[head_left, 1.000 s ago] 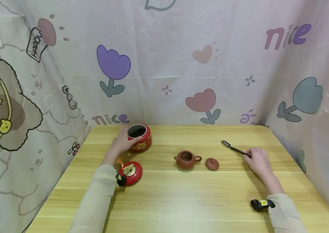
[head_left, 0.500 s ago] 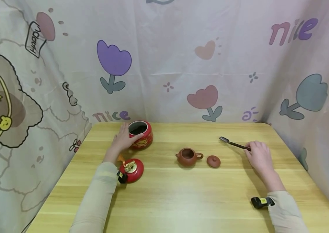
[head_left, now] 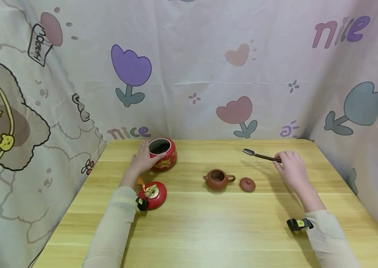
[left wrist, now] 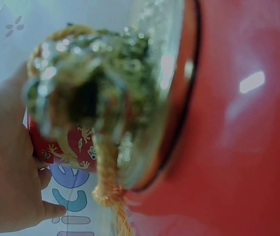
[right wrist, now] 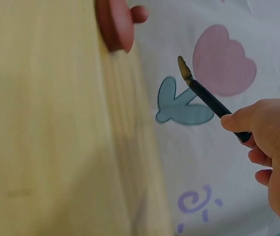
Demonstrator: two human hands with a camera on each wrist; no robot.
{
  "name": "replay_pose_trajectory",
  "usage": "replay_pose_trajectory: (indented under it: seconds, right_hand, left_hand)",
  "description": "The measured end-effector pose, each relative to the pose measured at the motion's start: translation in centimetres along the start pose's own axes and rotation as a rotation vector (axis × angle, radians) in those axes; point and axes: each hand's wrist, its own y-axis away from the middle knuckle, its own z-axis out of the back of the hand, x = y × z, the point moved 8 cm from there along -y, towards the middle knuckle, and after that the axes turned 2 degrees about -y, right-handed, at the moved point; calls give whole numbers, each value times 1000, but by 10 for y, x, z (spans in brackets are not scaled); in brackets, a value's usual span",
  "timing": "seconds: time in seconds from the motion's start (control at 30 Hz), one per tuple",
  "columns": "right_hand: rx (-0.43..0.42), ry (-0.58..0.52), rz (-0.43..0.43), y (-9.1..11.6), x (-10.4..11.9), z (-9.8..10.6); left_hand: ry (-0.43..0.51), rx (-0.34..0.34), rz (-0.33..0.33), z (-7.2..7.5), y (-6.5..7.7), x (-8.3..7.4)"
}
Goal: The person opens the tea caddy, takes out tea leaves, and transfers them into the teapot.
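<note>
At the back left stands a red jar (head_left: 169, 162) with gold decoration and dark contents. My left hand (head_left: 141, 160) holds it from the left, thumb across the front near the rim. Its red lid (head_left: 159, 201), with a gold-coloured knob and orange tassel, lies below that wrist and fills much of the left wrist view. My right hand (head_left: 291, 167) pinches the dark handle end of a small tea scoop (head_left: 262, 156), raised above the table with its head pointing left. The right wrist view shows the scoop (right wrist: 208, 98) between thumb and fingers.
A brown clay teapot (head_left: 218, 183), uncovered, stands mid-table, spout to the left and handle to the right. Beside the handle lies its small round lid (head_left: 247, 184). A printed curtain (head_left: 189, 67) hangs behind the wooden table (head_left: 215, 230) and along its sides.
My right hand has lifted the tea scoop off the table and moved it leftward and farther back. My left hand stays at the jar. The head view has tilted slightly.
</note>
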Motion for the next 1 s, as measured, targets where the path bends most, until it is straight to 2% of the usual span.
replay_pose_trajectory:
  seconds: [0.4,1.0]
  right_hand:
    - [-89,-11,181,-33,49,1]
    - [-138,-46,387,-71,123,-5]
  left_hand:
    - [-19,-5,7,0,2,0]
    - [-76,8,25,1,6,-4]
